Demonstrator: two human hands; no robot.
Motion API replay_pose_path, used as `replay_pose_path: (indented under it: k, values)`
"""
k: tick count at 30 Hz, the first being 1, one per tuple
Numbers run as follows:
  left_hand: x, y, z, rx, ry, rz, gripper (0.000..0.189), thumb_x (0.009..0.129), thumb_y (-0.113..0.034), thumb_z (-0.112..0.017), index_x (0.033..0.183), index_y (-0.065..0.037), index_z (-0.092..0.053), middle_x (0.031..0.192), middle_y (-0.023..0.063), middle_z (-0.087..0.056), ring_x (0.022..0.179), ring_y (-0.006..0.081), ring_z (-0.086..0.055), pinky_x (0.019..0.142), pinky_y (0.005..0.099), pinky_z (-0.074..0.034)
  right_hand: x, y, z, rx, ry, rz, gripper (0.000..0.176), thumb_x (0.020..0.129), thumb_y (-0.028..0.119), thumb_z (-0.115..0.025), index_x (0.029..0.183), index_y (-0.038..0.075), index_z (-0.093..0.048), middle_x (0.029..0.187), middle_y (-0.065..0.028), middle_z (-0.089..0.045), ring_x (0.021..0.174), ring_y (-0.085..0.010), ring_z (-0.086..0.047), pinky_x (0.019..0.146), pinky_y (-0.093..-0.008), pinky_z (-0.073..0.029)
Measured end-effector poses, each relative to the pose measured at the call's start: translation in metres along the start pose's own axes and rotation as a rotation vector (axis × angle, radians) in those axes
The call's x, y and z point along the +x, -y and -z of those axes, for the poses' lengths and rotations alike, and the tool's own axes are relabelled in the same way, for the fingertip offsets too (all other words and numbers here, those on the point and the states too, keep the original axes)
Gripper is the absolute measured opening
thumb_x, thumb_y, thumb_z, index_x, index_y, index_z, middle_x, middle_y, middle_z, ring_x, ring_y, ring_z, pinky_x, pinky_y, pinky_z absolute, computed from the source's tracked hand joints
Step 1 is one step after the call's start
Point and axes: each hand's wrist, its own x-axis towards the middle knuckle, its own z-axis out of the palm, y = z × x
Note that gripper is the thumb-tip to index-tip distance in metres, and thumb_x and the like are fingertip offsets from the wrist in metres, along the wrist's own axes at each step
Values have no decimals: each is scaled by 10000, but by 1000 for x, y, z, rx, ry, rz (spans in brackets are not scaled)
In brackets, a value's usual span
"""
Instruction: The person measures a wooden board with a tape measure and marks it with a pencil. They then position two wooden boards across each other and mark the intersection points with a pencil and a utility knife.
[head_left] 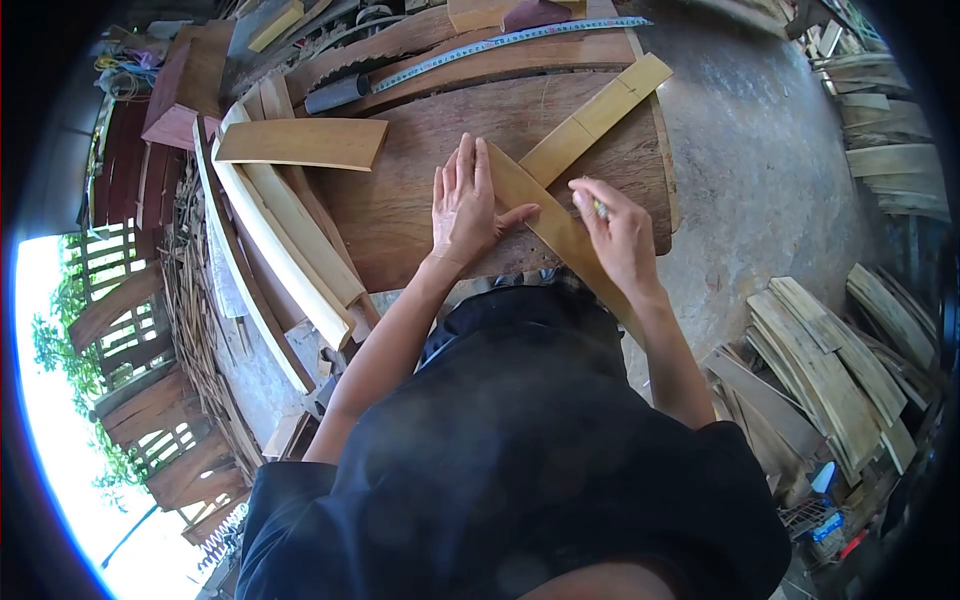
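Observation:
My left hand [465, 205] lies with its fingers stretched out along the left edge of a long wooden board [563, 235], and its thumb reaches onto the board. This board runs slantwise from the bench towards my body. My right hand [622, 240] is closed above the board's right side, pinching a thin pencil [600, 208], mostly hidden by the fingers. A second wooden strip [600, 117], with a thin line drawn across it, meets the first board at an angle. Both lie on the wooden workbench [430, 210].
Behind the bench top lies a tape measure [500, 42] near a dark cylindrical handle [338, 93]. A short board [303, 142] rests on long pale planks [285, 225] at left. Stacked curved boards [825, 360] lie on the floor at right.

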Motion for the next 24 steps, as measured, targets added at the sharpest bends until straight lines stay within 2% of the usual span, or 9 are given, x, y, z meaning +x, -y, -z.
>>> replay_pose_path:
  k: [3, 7, 11, 14, 16, 17, 20, 21, 24]
  values:
    - [-1, -1, 1, -9, 15, 7, 1238, 754, -722, -746, 1574, 70, -264, 1637, 265, -272, 1519, 401, -272, 1237, 549, -233, -21, 0, -2, -390, 124, 192, 437, 927, 288, -756, 1240, -1, -656, 1032, -160, -673, 964, -331, -672, 827, -410, -555]
    - [-3, 0, 3, 22, 5, -40, 1226, 791, -697, -737, 1595, 66, -212, 1661, 273, -215, 1505, 448, -274, 1237, 527, -235, -36, -8, -21, -424, 106, 217, 648, 836, 296, -830, 1335, -37, -585, 1054, -179, -642, 988, -330, -651, 856, -405, -559]
    - [-14, 13, 11, -48, 20, -36, 1237, 805, -683, -737, 1603, 69, -165, 1683, 259, -163, 1520, 457, -236, 1243, 539, -217, -37, -5, -23, -491, 106, 236, 674, 822, 266, -838, 1356, -39, -563, 1064, -187, -637, 1002, -334, -644, 876, -407, -554]
    - [-40, 30, 23, -105, -28, -1, 1139, 815, -632, -761, 1598, 23, -256, 1674, 229, -207, 1497, 454, -276, 1230, 535, -245, -40, -13, -27, -495, 50, 248, 673, 804, 225, -843, 1358, -26, -555, 1082, -196, -633, 1014, -351, -636, 885, -429, -546]
    - [-65, 35, 43, 9, 158, 10, 1010, 813, -566, -797, 1568, -44, -375, 1621, 217, -294, 1445, 444, -344, 1198, 522, -310, -39, -18, -22, -398, -85, 208, 639, 796, 191, -834, 1337, -14, -563, 1081, -200, -635, 1005, -372, -638, 875, -451, -542]
    - [-77, 37, 44, -17, 86, 0, 883, 785, -463, -853, 1492, -75, -490, 1483, 182, -435, 1331, 394, -453, 1119, 498, -409, -38, -21, -18, -350, -143, 177, 607, 794, 189, -832, 1311, -3, -577, 1068, -198, -642, 984, -376, -646, 856, -456, -543]
    - [-101, 45, 46, -60, 160, 23, 821, 753, -371, -887, 1433, -73, -536, 1339, 143, -514, 1215, 351, -523, 1027, 480, -478, -35, -17, 2, -359, -235, 75, 558, 819, 179, -823, 1294, -4, -595, 1048, -187, -656, 970, -363, -663, 845, -454, -549]
    - [-104, 46, 41, -95, 65, 2, 725, 727, -277, -897, 1358, -86, -594, 1205, 115, -561, 1115, 330, -560, 965, 455, -505, -34, -22, 7, -418, -267, 100, 559, 821, 176, -826, 1296, -9, -596, 1068, -188, -662, 983, -361, -666, 840, -451, -552]
    - [-100, 49, 32, -137, 25, -12, 647, 735, -248, -876, 1308, -80, -627, 1152, 121, -584, 1098, 336, -569, 950, 443, -513, -35, -23, 15, -457, -298, 114, 566, 818, 180, -831, 1296, -9, -596, 1081, -190, -667, 992, -359, -667, 845, -448, -552]
